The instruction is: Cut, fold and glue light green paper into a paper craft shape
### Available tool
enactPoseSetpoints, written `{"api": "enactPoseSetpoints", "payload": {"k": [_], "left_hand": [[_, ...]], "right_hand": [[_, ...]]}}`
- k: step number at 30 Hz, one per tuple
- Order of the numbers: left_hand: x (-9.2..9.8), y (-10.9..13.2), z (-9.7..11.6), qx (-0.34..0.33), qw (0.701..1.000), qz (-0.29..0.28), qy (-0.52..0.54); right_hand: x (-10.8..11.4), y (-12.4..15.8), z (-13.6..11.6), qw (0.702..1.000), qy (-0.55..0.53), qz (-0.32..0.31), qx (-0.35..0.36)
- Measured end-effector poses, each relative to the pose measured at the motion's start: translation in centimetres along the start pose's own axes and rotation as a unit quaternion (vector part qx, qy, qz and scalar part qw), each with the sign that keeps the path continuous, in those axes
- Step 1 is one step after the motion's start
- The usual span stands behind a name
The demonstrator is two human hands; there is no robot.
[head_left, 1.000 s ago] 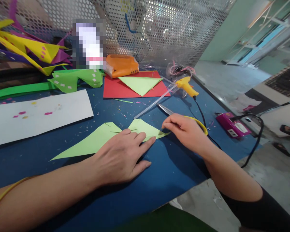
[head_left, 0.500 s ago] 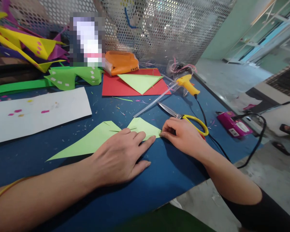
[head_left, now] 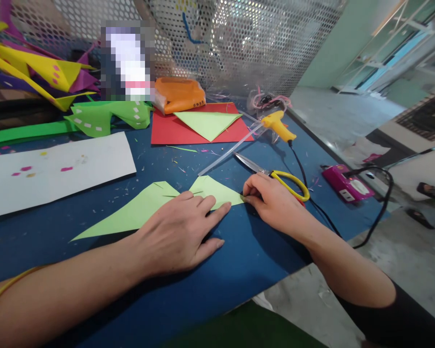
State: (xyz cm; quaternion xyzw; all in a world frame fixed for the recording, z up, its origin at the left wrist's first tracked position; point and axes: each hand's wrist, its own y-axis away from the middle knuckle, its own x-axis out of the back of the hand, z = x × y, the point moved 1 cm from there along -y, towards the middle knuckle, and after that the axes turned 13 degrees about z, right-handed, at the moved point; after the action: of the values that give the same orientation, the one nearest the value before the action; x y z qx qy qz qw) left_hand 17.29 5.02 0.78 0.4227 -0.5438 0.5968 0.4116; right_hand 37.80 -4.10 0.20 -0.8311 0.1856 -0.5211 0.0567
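A light green folded paper shape (head_left: 137, 212) lies on the blue table (head_left: 239, 261). My left hand (head_left: 177, 234) rests flat on its middle, fingers spread and pressing it down. My right hand (head_left: 271, 203) pinches the paper's right tip with fingertips together. Just behind the right hand lie scissors with yellow handles (head_left: 275, 175), their blades pointing left and away.
A yellow glue gun (head_left: 277, 124) with a clear glue stick lies behind the scissors, its black cord running to a pink power strip (head_left: 346, 184). Farther back sit a red sheet (head_left: 174, 130) under a green triangle, an orange pouch (head_left: 179, 94), and a white sheet (head_left: 54, 171) at left. A perforated metal screen stands behind.
My right hand slid from the scissors' handle area to the paper's right tip and pinched it. The left hand stayed flat on the paper.
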Motion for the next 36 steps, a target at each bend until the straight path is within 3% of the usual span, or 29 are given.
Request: {"api": "enactPoseSetpoints", "payload": {"k": [7,11,14,18,22,27,36], "left_hand": [[0.0,0.0,0.0,-0.003,1.0,0.004,0.0],[-0.1,0.0,0.0,-0.003,1.0,0.011,0.003],[-0.2,0.0,0.0,-0.004,1.0,0.013,0.004],[-0.1,0.0,0.0,-0.002,1.0,0.007,0.005],[0.0,0.1,0.0,-0.002,1.0,0.006,0.011],[0.3,0.3,0.0,-0.008,1.0,0.009,0.009],[1.1,1.3,-0.1,-0.022,0.999,0.011,-0.031]], "right_hand": [[0.3,0.6,0.3,1.0,0.017,0.02,-0.002],[0.9,1.7,-0.1,0.995,0.005,0.099,0.003],[1.2,3.0,-1.5,0.988,0.007,0.144,0.057],[0.6,4.5,-3.4,0.985,0.008,0.086,0.147],[-0.5,5.3,-4.3,0.982,0.062,0.036,0.173],[-1.1,5.8,-4.7,0.97,0.141,0.036,0.195],[-1.1,5.6,-4.9,0.965,0.17,0.05,0.196]]}}
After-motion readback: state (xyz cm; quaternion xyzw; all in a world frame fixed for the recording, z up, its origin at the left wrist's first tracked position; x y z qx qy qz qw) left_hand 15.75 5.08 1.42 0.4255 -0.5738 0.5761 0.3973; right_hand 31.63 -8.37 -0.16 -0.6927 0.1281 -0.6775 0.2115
